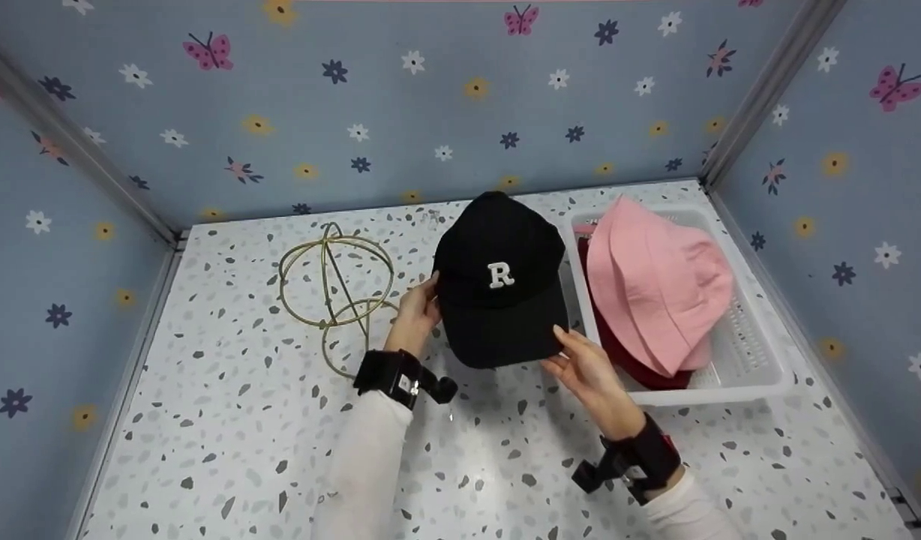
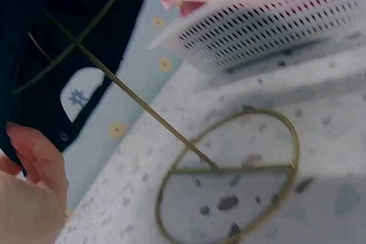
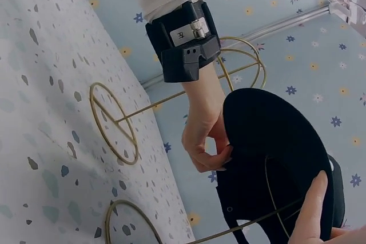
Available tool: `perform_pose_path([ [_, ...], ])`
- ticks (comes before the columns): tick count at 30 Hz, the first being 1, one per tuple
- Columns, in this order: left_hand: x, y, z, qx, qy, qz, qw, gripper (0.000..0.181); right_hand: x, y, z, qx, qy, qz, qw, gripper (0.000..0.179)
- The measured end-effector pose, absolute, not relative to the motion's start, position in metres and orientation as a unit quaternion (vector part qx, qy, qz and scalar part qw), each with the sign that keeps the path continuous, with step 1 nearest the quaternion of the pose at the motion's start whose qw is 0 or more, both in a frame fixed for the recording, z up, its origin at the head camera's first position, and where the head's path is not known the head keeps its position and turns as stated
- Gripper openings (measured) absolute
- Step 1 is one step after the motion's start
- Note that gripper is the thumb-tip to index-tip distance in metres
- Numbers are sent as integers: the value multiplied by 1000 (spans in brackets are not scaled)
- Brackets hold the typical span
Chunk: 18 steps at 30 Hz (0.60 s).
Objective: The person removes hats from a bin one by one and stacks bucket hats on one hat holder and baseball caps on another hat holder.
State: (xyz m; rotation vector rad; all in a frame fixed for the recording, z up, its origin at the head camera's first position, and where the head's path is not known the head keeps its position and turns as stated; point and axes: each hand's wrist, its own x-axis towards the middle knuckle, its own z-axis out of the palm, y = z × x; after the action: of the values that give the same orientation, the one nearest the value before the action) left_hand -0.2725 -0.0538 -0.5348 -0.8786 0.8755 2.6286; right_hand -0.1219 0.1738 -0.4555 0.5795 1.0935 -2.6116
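Observation:
A black baseball cap [image 1: 498,247] with a white letter R faces me, brim toward me. It sits over the round top of a gold wire hat stand [image 2: 143,104], whose ring base rests on the table; from the head view the cap hides this stand. My left hand [image 1: 415,315] pinches the cap's lower edge at its left side. At the brim's right corner, my right hand [image 1: 589,379] holds it between thumb and fingers. A second gold wire hat stand [image 1: 325,277], bare, stands left of the cap.
A white perforated basket [image 1: 753,330] stands on the right, with a pink bucket hat [image 1: 659,281] lying over a dark red hat [image 1: 625,360] inside. Flower-patterned panels enclose the speckled table [image 1: 228,420] at the back and both sides.

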Motion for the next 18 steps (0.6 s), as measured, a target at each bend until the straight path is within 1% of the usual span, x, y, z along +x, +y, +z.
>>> perform_pose_path([
  [1, -266, -53, -525, -304, 300, 897, 116, 9, -122, 174, -455, 198, 374, -897, 127, 22],
  [3, -253, -51, -501, -318, 304, 891, 112, 5, -121, 173, -455, 197, 372, -898, 129, 22],
  [6, -248, -52, -489, -305, 304, 894, 120, 11, -122, 174, -455, 195, 369, -899, 135, 22],
  [8, -247, -53, -487, -300, 302, 896, 129, 9, -122, 175, -455, 194, 368, -899, 139, 21],
  [10, -248, -54, -490, -299, 302, 895, 134, 3, -122, 177, -456, 191, 366, -899, 148, 19],
  [15, -247, -57, -496, -285, 272, 909, 136, 14, -121, 181, -460, 192, 367, -893, 176, 16],
  [18, -244, -58, -500, -286, 264, 911, 134, 13, -121, 182, -462, 192, 375, -886, 192, 15],
])
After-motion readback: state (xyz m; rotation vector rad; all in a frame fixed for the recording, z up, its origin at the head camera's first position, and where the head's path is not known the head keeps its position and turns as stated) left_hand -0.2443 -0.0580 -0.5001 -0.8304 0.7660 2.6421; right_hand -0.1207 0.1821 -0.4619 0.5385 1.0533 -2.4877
